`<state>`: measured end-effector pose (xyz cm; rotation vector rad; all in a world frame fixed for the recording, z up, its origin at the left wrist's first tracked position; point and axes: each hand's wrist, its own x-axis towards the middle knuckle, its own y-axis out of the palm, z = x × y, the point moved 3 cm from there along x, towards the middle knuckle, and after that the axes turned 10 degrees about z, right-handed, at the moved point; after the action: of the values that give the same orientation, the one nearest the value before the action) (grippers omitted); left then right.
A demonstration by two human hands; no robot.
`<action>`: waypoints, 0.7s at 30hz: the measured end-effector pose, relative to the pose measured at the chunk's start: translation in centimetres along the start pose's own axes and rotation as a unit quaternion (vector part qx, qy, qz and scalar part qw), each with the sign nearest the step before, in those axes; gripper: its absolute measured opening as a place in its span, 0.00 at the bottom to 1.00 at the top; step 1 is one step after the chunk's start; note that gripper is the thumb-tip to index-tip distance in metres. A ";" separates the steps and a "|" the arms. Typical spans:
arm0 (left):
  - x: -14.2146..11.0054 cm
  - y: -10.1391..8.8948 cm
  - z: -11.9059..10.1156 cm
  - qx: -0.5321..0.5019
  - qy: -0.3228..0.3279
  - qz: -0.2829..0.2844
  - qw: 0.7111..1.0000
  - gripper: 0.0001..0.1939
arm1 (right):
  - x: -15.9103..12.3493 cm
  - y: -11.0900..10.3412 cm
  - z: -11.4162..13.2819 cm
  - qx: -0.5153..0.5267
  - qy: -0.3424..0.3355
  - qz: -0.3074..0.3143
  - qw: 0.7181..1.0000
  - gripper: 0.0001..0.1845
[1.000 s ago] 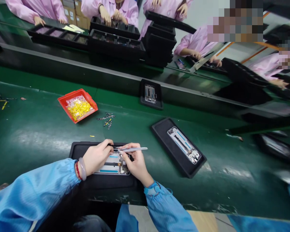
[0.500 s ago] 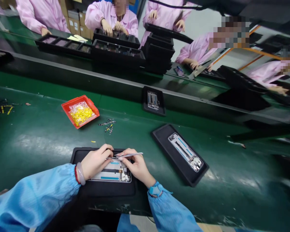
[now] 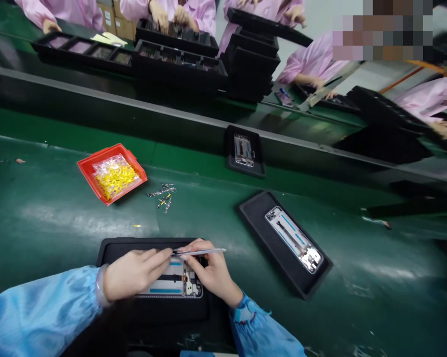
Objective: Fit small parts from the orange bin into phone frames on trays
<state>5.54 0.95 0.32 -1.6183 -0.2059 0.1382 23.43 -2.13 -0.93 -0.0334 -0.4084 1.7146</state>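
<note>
Steel tweezers (image 3: 204, 252) sat pinched in the right hand (image 3: 212, 270), their tips pointing left to meet the outstretched fingers of the left hand (image 3: 136, 272). The two hands were close together above a phone frame (image 3: 171, 286), and whether the left hand gripped anything could not be told. The frame lay flat in a black tray (image 3: 111, 250), with both hands covering its upper part. The tray stood at the near edge of the green table (image 3: 40, 223).

Beyond the hands, a red tray (image 3: 93, 171) held a clear bag of yellow parts (image 3: 115, 176), and small metal parts (image 3: 162, 194) lay scattered just beside it. To the right, a second black tray (image 3: 283, 243) carried another phone frame (image 3: 293, 239). A raised rail (image 3: 134, 104) crossed the view behind them, with a smaller tray (image 3: 243, 151) beside it. Farther off, co-workers in pink smocks (image 3: 178, 10) handled stacked black trays (image 3: 251, 64).

Compared with half a second earlier, the left hand lay flatter and reached further toward the tweezers, and its pale bangle sat closer to the blue sleeve (image 3: 40, 307).
</note>
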 end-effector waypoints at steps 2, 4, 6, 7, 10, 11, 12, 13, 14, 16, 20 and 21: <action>0.0 0.1 -0.3 -0.003 0.000 0.017 1.000 0.15 | -0.1 0.0 0.2 0.003 -0.001 0.001 1.000 0.05; 0.0 0.1 -0.6 0.001 -0.002 0.024 1.000 0.16 | -0.1 -0.1 0.4 0.009 -0.011 -0.007 1.000 0.07; 0.0 0.1 -0.7 0.008 -0.005 0.018 1.000 0.17 | -0.2 -0.2 0.6 0.017 -0.022 -0.014 0.999 0.09; 0.0 0.0 -0.7 0.010 -0.004 0.014 1.000 0.17 | -0.2 -0.3 0.6 0.021 -0.026 -0.016 0.999 0.10; -0.1 0.1 -0.7 0.006 -0.006 0.014 1.000 0.18 | -0.3 -0.4 0.6 0.029 -0.023 -0.010 0.999 0.10; -0.1 0.2 -0.7 0.001 -0.008 0.018 1.000 0.18 | -0.3 -0.4 0.6 0.031 -0.020 -0.009 0.999 0.10; -0.1 0.3 -0.6 -0.004 -0.010 0.023 1.000 0.18 | -0.4 -0.4 0.5 0.033 -0.016 -0.008 0.999 0.09; -0.1 0.4 -0.6 -0.008 -0.013 0.027 1.000 0.18 | -0.4 -0.4 0.4 0.034 -0.011 -0.008 0.999 0.08; -0.1 0.4 -0.5 -0.013 -0.015 0.030 0.999 0.18 | -0.5 -0.3 0.3 0.035 -0.007 -0.007 0.999 0.08; -0.1 0.5 -0.4 -0.023 -0.018 0.035 0.999 0.18 | -0.5 -0.3 0.2 0.036 -0.002 -0.006 0.999 0.07; -0.1 0.4 -0.1 -0.036 -0.013 0.027 0.999 0.18 | -0.4 -0.2 0.3 0.031 -0.006 -0.005 0.999 0.07; -0.1 0.3 -0.1 -0.035 -0.010 0.024 0.999 0.18 | -0.4 -0.2 0.4 0.029 -0.008 -0.005 1.000 0.07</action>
<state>5.45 0.84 -0.03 -1.6918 -0.1900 0.1854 23.62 -2.54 -0.59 0.0255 -0.3699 1.7174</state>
